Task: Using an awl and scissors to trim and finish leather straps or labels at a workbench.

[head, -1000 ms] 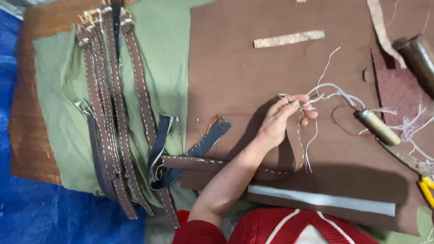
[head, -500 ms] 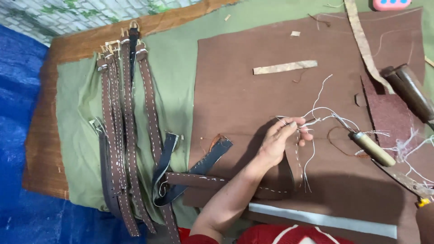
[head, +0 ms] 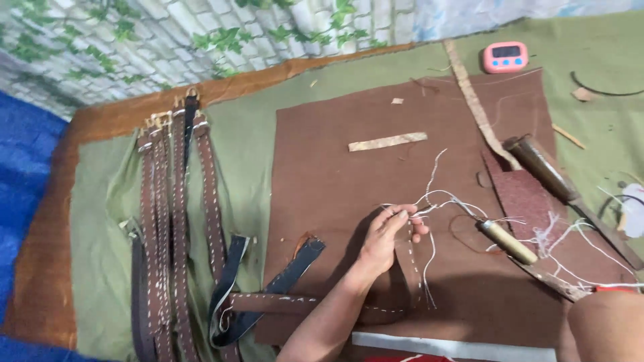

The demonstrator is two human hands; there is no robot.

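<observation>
My left hand (head: 386,241) reaches in from the bottom middle over a large brown leather sheet (head: 335,167). Its fingertips pinch a white thread (head: 436,198) at the upper end of a brown stitched strap (head: 410,271), which bends under my wrist and runs left. Loose thread trails right toward a wooden-handled awl (head: 508,241) lying on the sheet. My right hand is out of sight; only a bare limb with a red band (head: 604,322) shows at the bottom right corner.
Several stitched brown belts (head: 174,221) lie side by side on green cloth (head: 248,134) at left, beside a dark blue strap (head: 295,265). A dark cylindrical tool (head: 543,167), a maroon leather piece (head: 523,198), a pale strip (head: 388,141) and a pink timer (head: 505,57) lie right and back.
The view has tilted upward, bringing the wall and the pink timer into sight. My left hand stays at the strap's end, still pinching the thread.
</observation>
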